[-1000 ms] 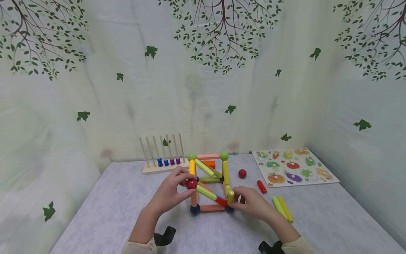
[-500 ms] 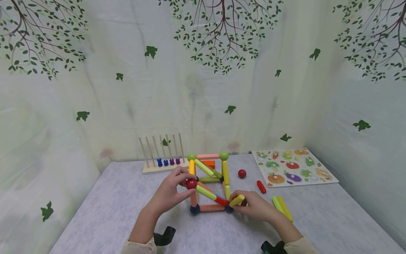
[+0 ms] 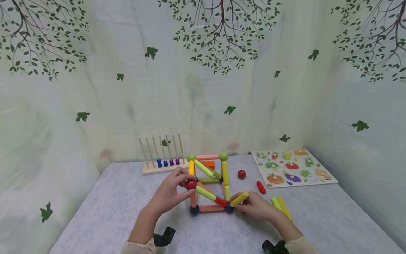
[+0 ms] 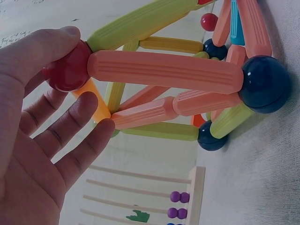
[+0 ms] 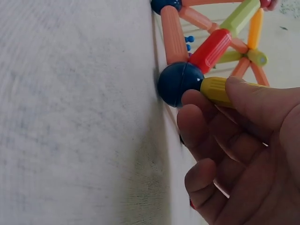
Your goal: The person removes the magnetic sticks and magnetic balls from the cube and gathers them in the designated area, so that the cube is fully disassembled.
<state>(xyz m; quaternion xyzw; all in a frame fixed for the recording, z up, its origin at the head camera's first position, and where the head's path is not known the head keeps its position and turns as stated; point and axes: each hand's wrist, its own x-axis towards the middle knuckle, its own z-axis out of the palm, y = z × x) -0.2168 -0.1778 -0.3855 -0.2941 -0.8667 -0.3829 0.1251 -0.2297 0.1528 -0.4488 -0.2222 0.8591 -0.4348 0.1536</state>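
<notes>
A frame of coloured magnetic sticks and balls point(image 3: 211, 208) stands on the table. My left hand point(image 3: 169, 190) pinches the red ball point(image 4: 70, 68) at its near left upper corner. A pink stick point(image 4: 164, 70) runs from that ball down to a dark blue ball point(image 4: 266, 84). With thumb and fingers, my right hand point(image 3: 253, 204) pinches a yellow magnetic stick point(image 3: 239, 199). That stick leans up to the right, its lower end at the near right dark blue ball point(image 5: 180, 84). A red stick point(image 5: 211, 50) and a pink one also meet there.
Right of the frame lie a loose red ball point(image 3: 241, 174), a short red stick point(image 3: 261, 187) and two yellow-green sticks point(image 3: 283, 208). A wooden peg rack with beads point(image 3: 165, 170) stands at the back left, a vegetable picture board point(image 3: 295, 167) at the back right.
The yellow stick in my right hand has tipped from upright to leaning right, its lower end at the blue ball. My left hand stays on the red ball.
</notes>
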